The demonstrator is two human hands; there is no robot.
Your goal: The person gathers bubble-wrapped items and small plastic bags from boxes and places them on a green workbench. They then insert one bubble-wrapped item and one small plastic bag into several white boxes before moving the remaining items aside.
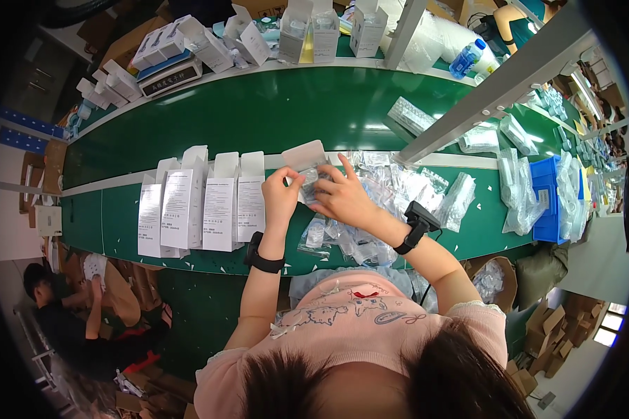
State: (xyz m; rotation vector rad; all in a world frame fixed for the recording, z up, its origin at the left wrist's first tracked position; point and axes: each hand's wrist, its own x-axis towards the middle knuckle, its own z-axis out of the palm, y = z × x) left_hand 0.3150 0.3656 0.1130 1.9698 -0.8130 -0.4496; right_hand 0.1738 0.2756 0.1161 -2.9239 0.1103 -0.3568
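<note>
A small white carton [305,154] with its top flap raised is between my hands above the green bench. Clear plastic packaging [310,176] shows at its opening. My left hand [281,197] pinches at the carton's left edge, thumb and fingertips together. From the right, my right hand [344,195] grips the carton, its index finger lifted and other fingers bent over the plastic. The carton's lower part is mostly hidden by my hands. To the left stand several white cartons [219,209] with raised flaps. A pile of small clear bags [370,237] lies beneath and beside my right hand.
A slanting metal post [496,91] crosses the right side. Bubble-wrap pouches [458,202] and a blue bin [548,195] lie farther right. Cartons and a scale [171,80] line the far shelf, with a bottle [467,59]. A person [77,307] sits at lower left.
</note>
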